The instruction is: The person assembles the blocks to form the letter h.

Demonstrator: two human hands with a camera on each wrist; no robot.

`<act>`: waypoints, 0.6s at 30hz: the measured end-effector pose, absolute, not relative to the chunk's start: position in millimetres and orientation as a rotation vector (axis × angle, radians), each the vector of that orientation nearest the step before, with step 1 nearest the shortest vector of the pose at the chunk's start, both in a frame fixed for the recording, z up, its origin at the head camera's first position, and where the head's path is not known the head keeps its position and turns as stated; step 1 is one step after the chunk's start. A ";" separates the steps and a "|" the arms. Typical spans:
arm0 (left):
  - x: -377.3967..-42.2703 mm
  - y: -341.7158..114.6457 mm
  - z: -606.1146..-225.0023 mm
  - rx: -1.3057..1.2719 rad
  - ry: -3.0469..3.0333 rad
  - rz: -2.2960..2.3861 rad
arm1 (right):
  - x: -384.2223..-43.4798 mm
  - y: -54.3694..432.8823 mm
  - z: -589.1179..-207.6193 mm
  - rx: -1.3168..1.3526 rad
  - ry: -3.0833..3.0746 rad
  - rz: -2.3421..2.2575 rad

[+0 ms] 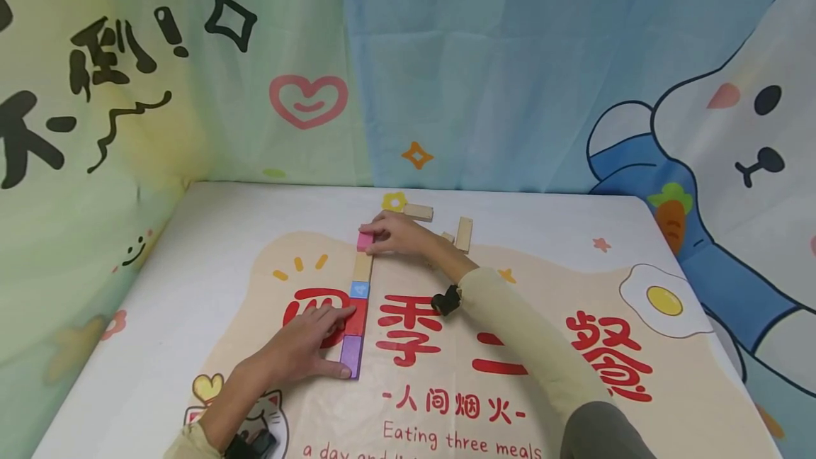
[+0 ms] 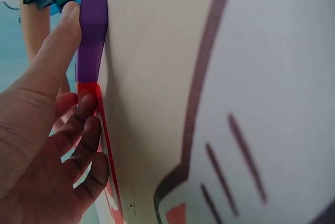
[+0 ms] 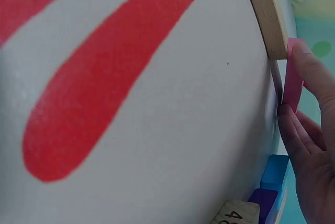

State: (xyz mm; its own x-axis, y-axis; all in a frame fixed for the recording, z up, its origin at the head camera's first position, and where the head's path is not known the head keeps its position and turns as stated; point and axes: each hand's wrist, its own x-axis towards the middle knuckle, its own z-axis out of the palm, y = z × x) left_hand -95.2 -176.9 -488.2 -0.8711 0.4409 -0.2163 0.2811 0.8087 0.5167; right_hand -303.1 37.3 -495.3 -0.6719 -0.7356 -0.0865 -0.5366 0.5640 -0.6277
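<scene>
A straight row of flat blocks runs away from me on the printed tablecloth. Nearest is a purple block [image 1: 351, 356], followed by a red block [image 1: 358, 319], a blue block [image 1: 360, 290], a plain wooden block [image 1: 362, 267] and a pink block [image 1: 365, 241] at the far end. My right hand [image 1: 398, 234] pinches the pink block [image 3: 294, 72] between thumb and fingers, right at the end of the wooden block [image 3: 267, 20]. My left hand [image 1: 299, 346] lies along the row's left side, its thumb against the purple block [image 2: 93, 35] and fingers at the red block [image 2: 86, 89].
Loose wooden blocks [image 1: 418, 212] [image 1: 465, 234] lie at the back, partly behind my right arm. The right wrist view also has a light blue block [image 3: 275, 171], a dark purple block [image 3: 264, 203] and a numbered wooden block [image 3: 236, 213]. A printed curtain [image 1: 478, 91] hangs behind the table.
</scene>
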 end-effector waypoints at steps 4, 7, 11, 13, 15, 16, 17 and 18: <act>-95.1 -176.4 -488.7 0.550 2.667 0.686 | -301.7 38.5 -495.3 -1.064 2.476 -0.808; -94.8 -176.6 -488.5 0.552 2.669 0.684 | -300.9 38.6 -495.7 -1.086 2.485 -0.796; -94.7 -176.9 -488.2 0.561 2.676 0.682 | -300.8 37.7 -495.7 -1.070 2.497 -0.780; -94.8 -177.0 -488.3 0.564 2.680 0.678 | -300.7 37.3 -495.4 -1.054 2.501 -0.775; -95.0 -177.0 -488.8 0.563 2.683 0.676 | -300.1 37.0 -495.1 -1.041 2.502 -0.770; -95.2 -176.9 -489.1 0.561 2.683 0.676 | -299.8 37.0 -495.0 -1.040 2.503 -0.764; -95.4 -176.9 -489.4 0.560 2.684 0.679 | -299.4 37.2 -494.9 -1.039 2.503 -0.762; -95.6 -176.9 -489.5 0.560 2.685 0.679 | -299.1 37.4 -494.7 -1.041 2.503 -0.760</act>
